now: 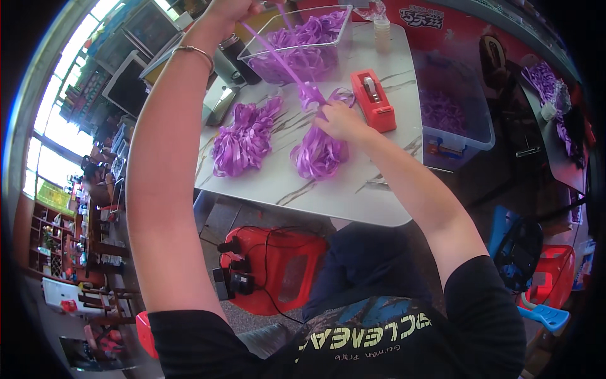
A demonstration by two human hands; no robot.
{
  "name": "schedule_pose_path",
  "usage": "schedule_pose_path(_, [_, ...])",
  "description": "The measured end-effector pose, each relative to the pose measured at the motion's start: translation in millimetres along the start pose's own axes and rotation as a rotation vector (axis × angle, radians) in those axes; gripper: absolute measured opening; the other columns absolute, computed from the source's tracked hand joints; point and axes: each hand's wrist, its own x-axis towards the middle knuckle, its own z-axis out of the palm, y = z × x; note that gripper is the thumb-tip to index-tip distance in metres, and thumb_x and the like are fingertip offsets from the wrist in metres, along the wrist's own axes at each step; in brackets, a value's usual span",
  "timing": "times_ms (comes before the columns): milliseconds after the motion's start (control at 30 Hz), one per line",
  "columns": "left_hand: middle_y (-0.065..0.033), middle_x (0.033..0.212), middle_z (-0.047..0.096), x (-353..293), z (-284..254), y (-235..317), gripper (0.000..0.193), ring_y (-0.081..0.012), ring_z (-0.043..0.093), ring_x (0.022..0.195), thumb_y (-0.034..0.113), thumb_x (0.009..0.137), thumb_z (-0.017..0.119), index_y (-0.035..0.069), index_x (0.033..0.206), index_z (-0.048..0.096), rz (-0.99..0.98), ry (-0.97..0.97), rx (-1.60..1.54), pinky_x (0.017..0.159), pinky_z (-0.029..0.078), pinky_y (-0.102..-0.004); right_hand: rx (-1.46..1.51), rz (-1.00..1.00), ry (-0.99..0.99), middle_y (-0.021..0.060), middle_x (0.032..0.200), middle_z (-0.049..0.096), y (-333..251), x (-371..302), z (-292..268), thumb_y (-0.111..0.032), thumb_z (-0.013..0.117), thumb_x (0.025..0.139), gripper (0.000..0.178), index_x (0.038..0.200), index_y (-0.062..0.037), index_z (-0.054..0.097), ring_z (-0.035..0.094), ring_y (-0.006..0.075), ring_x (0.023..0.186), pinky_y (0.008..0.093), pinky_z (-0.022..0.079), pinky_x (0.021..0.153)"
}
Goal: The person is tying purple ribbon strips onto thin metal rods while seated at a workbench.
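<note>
Gripping the purple ribbon bundle (320, 156) at its neck, the right hand (341, 121) had its fingers closed just left of the red tape dispenser (380, 110), probably so the loops would stay gathered against the pull. The left hand (238, 9), partly cut off beyond and left of the dispenser, appeared clamped on the ribbon strand (278, 58), likely held high for tension. On the table (353, 189), left of the dispenser, the bundle's long axis ran from neck to looped end, which pointed toward the person. A second bundle (245, 139) lay farther left of the dispenser, seemingly leaving working room.
</note>
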Motion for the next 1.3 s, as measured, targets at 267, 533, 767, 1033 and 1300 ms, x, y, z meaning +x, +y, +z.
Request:
schedule_pose_path(267, [-0.0176,0.091,0.064,4,-60,-2,0.022,-0.0107,0.045,0.049,0.017,0.091,0.034,0.003,0.090,0.051,-0.193,0.245,-0.270,0.043,0.041,-0.0232,-0.149,0.107,-0.194,0.0118,0.104,0.060,-15,-15,-9,-0.038,0.049,0.085,0.036,0.100,-0.0092,0.063,0.053,0.0302,0.103,0.0431,0.041,0.085])
schedule_pose_path(533, [-0.0072,0.079,0.060,-100,-3,84,0.016,-0.0085,0.050,0.058,0.013,0.090,0.046,0.003,0.098,0.054,-0.279,-0.109,-0.744,0.044,0.039,-0.0167,0.103,-0.081,-0.270,0.0112,0.089,0.065,-47,-48,-124,-0.027,0.055,0.084,0.025,0.097,-0.0070,0.063,0.060,0.0230,0.090,0.0316,0.045,0.079])
schedule_pose_path(767, [-0.0098,0.069,0.063,-178,94,74,0.016,-0.0085,0.056,0.051,0.019,0.091,0.049,0.004,0.097,0.051,-0.094,-0.550,-0.702,0.047,0.044,-0.0178,0.844,-0.416,0.340,0.0087,0.101,0.058,-86,-137,-182,-0.019,0.061,0.085,0.035,0.111,0.0013,0.050,0.055,0.0143,0.098,0.0269,0.043,0.085])
schedule_pose_path(1033, [-0.0182,0.091,0.064,-215,172,56,0.021,-0.0120,0.062,0.068,0.014,0.090,0.051,0.001,0.106,0.049,-0.329,-0.833,-1.046,0.061,0.051,-0.0215,0.829,0.094,0.266,0.0011,0.085,0.062,-48,-207,-192,-0.008,0.056,0.086,0.014,0.098,-0.0003,0.060,0.052,0.0031,0.072,0.0169,0.043,0.063])
schedule_pose_path(1300, [-0.0111,0.092,0.063,-232,222,45,0.020,-0.0130,0.061,0.079,0.016,0.090,0.052,0.000,0.100,0.056,-0.510,-0.897,-1.165,0.073,0.050,-0.0267,0.706,0.096,0.314,0.0020,0.080,0.060,-20,-239,-181,-0.008,0.053,0.088,0.014,0.097,0.0006,0.061,0.052,0.0056,0.071,0.0185,0.041,0.064])
